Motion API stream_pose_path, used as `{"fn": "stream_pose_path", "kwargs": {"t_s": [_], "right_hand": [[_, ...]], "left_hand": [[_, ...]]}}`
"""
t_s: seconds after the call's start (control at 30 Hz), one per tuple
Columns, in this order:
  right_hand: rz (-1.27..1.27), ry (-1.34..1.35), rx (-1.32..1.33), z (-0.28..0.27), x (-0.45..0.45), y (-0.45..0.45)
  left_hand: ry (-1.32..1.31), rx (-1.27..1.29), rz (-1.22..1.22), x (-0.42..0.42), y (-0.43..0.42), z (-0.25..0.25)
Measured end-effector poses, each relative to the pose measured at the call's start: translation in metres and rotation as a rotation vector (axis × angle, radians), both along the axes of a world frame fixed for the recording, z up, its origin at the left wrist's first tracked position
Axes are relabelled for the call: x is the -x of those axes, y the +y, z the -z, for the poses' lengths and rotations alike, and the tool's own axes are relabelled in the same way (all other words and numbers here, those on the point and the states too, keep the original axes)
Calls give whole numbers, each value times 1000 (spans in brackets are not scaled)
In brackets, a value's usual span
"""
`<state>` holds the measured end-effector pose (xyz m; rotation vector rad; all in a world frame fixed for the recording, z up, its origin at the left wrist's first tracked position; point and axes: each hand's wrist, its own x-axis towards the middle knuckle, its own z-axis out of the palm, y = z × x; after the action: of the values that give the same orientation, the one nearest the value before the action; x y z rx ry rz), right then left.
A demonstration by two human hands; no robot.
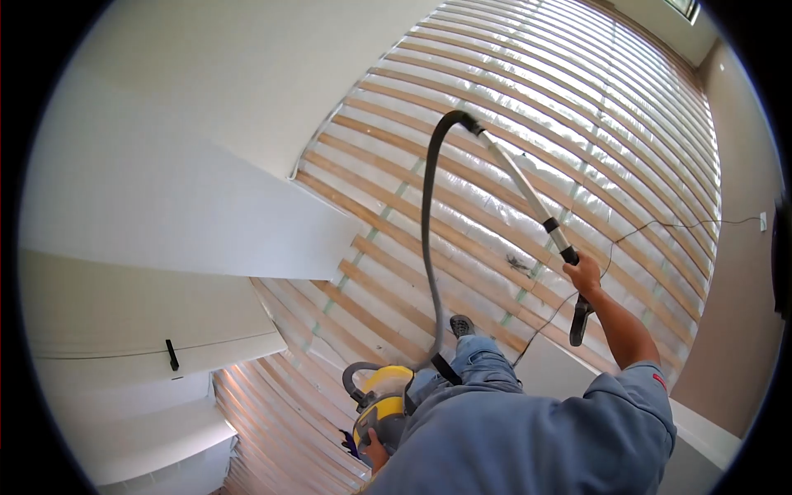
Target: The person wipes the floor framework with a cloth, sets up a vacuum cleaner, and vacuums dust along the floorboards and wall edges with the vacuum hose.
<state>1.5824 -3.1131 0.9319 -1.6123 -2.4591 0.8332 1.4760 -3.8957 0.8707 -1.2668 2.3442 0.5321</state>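
Observation:
My right hand (583, 273) is closed round the lower end of a vacuum wand (525, 183), next to its black floor head (580, 322). From the wand's far end a grey hose (426, 214) arches over and down to a yellow and grey vacuum cleaner (384, 406) at my left side. My left hand (376, 450) lies against the side of the vacuum's body, partly hidden by my sleeve and torso; its fingers are hard to make out.
Wooden battens (462, 169) run across the floor over shiny sheeting. A thin black cable (611, 252) crosses them to a socket (763, 221) on the right wall. White walls (206, 181) stand at the left. My shoe (462, 326) rests near the hose.

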Motion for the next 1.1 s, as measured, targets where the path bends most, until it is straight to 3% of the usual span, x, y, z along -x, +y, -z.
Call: {"fn": "stream_pose_path", "kwargs": {"t_s": [0.07,0.13,0.2,0.27,0.43,0.47,0.53,0.67,0.73,0.83,0.87,1.03,1.1], "right_hand": [[79,101,-27,6,-5,25],[358,298,108,-3,-13,40],[434,516,74,-12,-22,60],[500,741,54,-30,-30,83],[637,1050,-141,-85,-54,173],[699,973,-206,-95,-62,192],[700,1086,-301,-112,-74,235],[763,1108,-511,-170,-65,324],[778,1149,-653,-198,-70,361],[844,1152,-772,-214,-98,416],[831,1118,-792,-233,-60,455],[1047,961,-1026,-246,-121,521],[1079,814,-1145,-270,-117,578]], "left_hand": [[139,-227,23,39,30,-4],[219,-394,-97,79,79,-15],[288,-630,-228,111,112,-16],[353,-595,-341,148,148,-4],[288,-621,-124,239,273,8],[286,-611,-45,249,297,4],[260,-548,16,269,354,0],[240,-532,236,326,495,34],[221,-482,314,338,567,14],[153,-606,446,378,656,-2],[84,-585,457,427,692,-11],[45,-568,701,453,822,-3],[40,-505,805,485,866,36]]}}
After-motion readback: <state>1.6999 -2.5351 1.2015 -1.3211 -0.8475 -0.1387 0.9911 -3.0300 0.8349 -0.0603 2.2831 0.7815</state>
